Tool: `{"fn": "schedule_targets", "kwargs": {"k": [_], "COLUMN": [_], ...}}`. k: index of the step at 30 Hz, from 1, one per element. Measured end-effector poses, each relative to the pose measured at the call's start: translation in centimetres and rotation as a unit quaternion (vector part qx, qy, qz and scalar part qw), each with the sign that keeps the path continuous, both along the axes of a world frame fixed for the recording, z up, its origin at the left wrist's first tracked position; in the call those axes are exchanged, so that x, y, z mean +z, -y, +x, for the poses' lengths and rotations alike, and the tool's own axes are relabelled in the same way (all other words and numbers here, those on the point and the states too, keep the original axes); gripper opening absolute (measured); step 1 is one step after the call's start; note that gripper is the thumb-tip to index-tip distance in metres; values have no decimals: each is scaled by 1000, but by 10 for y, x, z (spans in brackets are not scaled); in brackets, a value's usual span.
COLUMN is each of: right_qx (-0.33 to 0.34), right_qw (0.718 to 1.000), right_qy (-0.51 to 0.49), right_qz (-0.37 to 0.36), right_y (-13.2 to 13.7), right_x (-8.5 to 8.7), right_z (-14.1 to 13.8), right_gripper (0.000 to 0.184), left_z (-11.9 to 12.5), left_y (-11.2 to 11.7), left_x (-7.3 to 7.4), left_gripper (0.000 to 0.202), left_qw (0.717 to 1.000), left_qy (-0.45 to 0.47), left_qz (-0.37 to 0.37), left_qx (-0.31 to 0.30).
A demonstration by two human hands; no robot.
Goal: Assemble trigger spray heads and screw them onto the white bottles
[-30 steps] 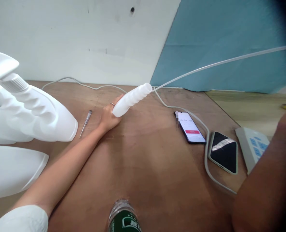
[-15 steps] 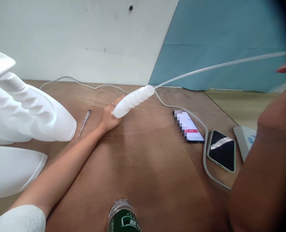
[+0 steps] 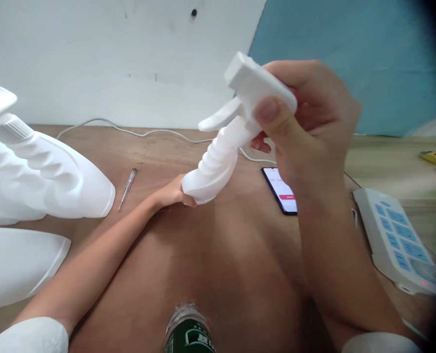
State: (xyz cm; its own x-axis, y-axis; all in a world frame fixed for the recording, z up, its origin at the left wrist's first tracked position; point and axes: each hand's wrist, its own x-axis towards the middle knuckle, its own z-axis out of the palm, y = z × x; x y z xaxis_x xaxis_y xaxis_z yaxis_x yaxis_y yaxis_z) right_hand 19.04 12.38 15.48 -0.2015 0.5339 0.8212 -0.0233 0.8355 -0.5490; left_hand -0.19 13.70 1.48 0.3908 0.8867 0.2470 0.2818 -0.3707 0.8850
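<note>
My left hand (image 3: 176, 192) is wrapped round the lower end of a white spray bottle (image 3: 212, 171), which leans with its neck up and to the right. In my right hand (image 3: 309, 113) is a white trigger spray head (image 3: 254, 86), held between thumb and fingers. Its collar sits at the bottle's neck; whether it is threaded on I cannot tell. The trigger (image 3: 219, 115) points left. No tube shows outside the bottle now.
More white spray bottles (image 3: 63, 171) lie at the left, beside a small screwdriver (image 3: 128, 189). A phone (image 3: 281, 192) and a power strip (image 3: 397, 235) are at the right. A green-labelled bottle (image 3: 190, 333) stands in front; a thin cable (image 3: 140, 133) runs along the wall.
My right hand has come in from the right edge, bringing the spray head to the bottle's neck. The long tube has gone from sight, and the bottle is tilted more upright.
</note>
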Motion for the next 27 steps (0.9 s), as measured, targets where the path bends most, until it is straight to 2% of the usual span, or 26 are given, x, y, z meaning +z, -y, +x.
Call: {"fn": "schedule_targets", "kwargs": {"k": [3,5,9,12,14,16,18,20,21,22,24,27], "right_qx": [21,36,70,99,134,163,172,168,165,161,149,142], "right_qw": [998,996,985,977,971,965,963,963,963,963,962,958], "right_qy": [26,1,-93,-95,-115,-137,-151,-154,-154,-153,-148,-139], "right_qz": [-53,-78,-124,-160,-161,-153,-144,-145,-149,-155,-173,-208], "right_y": [-9,-14,-11,-3,0,-1,-3,-4,-5,-5,-4,-5], "right_x": [2,-2,-16,-20,-19,-18,-17,-18,-19,-20,-22,-25], "right_z": [-14,-23,-37,-40,-41,-44,-48,-51,-53,-53,-52,-47], "right_gripper": [16,26,40,37,34,33,30,25,24,24,29,35], "left_z": [-5,-5,-5,-11,-15,-15,-10,-1,3,7,13,14], "left_y": [1,3,2,-3,-5,-2,7,21,28,34,44,46], "left_x": [-1,-2,1,24,52,88,125,153,163,170,174,168], "left_gripper": [54,55,55,58,65,67,57,50,45,36,26,25], "left_qw": [986,981,984,966,958,971,976,982,983,981,977,977], "left_qy": [26,26,-10,-32,1,75,139,123,98,71,39,44], "left_qz": [-105,-123,-97,-131,-132,-48,49,121,154,179,202,201], "left_qx": [-127,-145,-147,-222,-255,-222,-160,-72,-31,12,62,56]}}
